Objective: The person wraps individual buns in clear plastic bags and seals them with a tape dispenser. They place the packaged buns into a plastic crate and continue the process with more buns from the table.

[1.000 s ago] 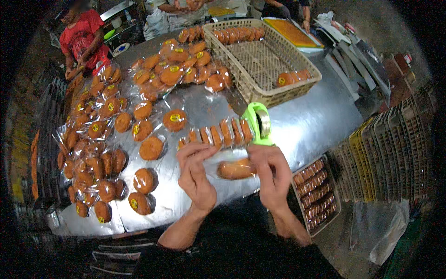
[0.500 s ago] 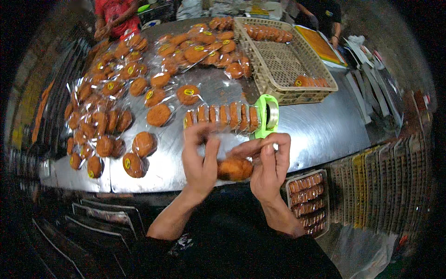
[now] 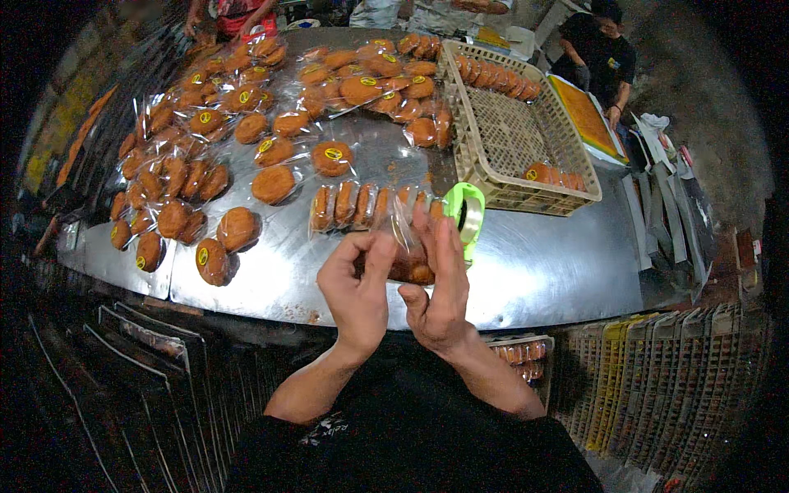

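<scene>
A round brown cake in a clear plastic bag [image 3: 411, 269] is between my hands over the near side of the metal table. My left hand [image 3: 355, 287] is closed, thumb and forefinger pinching the bag's film. On the other side my right hand [image 3: 440, 300] has its fingers stretched upward, touching the film, with the thumb apart. Just beyond my hands stands a row of bagged cakes [image 3: 347, 205], partly hidden by my fingers. A green tape dispenser [image 3: 466, 209] with a clear roll stands at the row's right end.
Many loose bagged cakes [image 3: 197, 177] with yellow stickers spread over the left and far table [image 3: 534, 263]. A beige plastic crate [image 3: 526, 185] at the far right holds two rows of cakes. Beyond it, a person [image 3: 604, 57] stands by a tray of orange-brown sheet cake [image 3: 579, 115]. Stacked crates [image 3: 666, 378] stand lower right.
The bagged cake has come up between my hands, its film now gathered upward. My right fingers have straightened from a curled grip. The view has shifted slightly.
</scene>
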Tool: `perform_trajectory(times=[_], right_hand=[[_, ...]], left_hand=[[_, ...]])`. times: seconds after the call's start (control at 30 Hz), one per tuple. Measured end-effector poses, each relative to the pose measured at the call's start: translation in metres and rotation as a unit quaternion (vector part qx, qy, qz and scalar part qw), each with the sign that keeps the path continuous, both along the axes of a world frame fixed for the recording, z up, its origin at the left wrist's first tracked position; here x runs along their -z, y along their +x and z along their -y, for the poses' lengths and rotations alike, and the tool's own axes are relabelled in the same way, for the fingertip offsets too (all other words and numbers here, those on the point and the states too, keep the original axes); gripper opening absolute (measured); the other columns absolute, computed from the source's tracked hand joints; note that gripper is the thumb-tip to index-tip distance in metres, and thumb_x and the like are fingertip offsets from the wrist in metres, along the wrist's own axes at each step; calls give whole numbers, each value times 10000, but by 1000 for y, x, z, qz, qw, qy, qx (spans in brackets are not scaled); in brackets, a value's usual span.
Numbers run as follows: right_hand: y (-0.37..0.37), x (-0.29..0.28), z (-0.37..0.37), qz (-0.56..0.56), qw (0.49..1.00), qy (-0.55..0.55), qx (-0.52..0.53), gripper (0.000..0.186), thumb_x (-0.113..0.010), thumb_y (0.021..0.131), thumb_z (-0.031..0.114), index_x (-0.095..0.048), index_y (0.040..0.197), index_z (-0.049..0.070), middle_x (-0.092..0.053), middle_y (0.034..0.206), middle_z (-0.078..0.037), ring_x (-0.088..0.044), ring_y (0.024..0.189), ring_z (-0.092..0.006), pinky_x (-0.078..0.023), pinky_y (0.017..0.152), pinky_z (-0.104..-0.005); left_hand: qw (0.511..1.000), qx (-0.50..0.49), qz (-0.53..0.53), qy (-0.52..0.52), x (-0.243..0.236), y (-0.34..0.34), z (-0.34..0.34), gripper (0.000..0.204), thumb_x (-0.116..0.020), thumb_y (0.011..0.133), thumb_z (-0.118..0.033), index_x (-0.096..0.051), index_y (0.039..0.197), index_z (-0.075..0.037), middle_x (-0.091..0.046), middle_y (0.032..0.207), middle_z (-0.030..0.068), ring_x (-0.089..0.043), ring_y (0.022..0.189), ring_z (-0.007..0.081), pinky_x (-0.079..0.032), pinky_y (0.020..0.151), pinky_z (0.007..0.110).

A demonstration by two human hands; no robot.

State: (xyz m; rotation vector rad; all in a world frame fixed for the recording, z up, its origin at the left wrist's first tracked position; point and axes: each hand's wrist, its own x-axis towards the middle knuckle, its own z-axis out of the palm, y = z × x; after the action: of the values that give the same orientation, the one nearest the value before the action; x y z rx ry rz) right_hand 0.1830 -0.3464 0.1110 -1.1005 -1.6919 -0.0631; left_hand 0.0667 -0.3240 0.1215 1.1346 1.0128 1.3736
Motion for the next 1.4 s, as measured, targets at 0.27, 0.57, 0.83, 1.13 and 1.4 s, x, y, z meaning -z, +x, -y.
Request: perform_trajectory(times=[0.27,0.57,0.83,1.13,1.4], right_hand=[[22,-7,9,23,998,-53,5,267,-668,781,-79,-584,1017,16,-639,955,-138,-606,853,-325,-497,752,-414],[-7,11,7,-72,993,-94,26,286,-688,798,-95,-669,1040,57,-586,862,-98,-586,747,-225,-482,649,-326],[-27,24,5,42,992,-6,121,284,-760,706,-5,-672,962,80,-579,914,-78,-569,841,-277,-477,685,-393],[-56,23,-39,-365,919,-110,96,109,-613,932,47,-563,835,41,-553,1136,-116,-535,1069,-212,-432,951,-380],[31,57,-6,-282,910,-140,270,264,-571,931,147,-568,1135,-20,-588,1080,-135,-527,1099,-243,-406,979,-370]], left_hand=[[943,245,34,222,17,-20,-26,126,-646,919,-46,-593,1033,-36,-548,1114,141,-550,1039,207,-454,898,326],[979,183,39,83,17,-41,-27,723,-680,876,25,-243,1452,-1,-601,845,49,-575,812,96,-469,774,233],[979,200,-14,26,9,-54,-45,638,-725,860,-20,-362,1384,-3,-563,781,14,-545,788,93,-443,786,252],[961,61,-195,189,24,-51,-62,148,-753,855,-129,-626,819,-61,-573,969,63,-507,960,201,-397,876,347],[988,101,118,22,41,-22,-73,319,-641,915,19,-349,900,-109,-474,807,11,-422,698,54,-368,612,194]])
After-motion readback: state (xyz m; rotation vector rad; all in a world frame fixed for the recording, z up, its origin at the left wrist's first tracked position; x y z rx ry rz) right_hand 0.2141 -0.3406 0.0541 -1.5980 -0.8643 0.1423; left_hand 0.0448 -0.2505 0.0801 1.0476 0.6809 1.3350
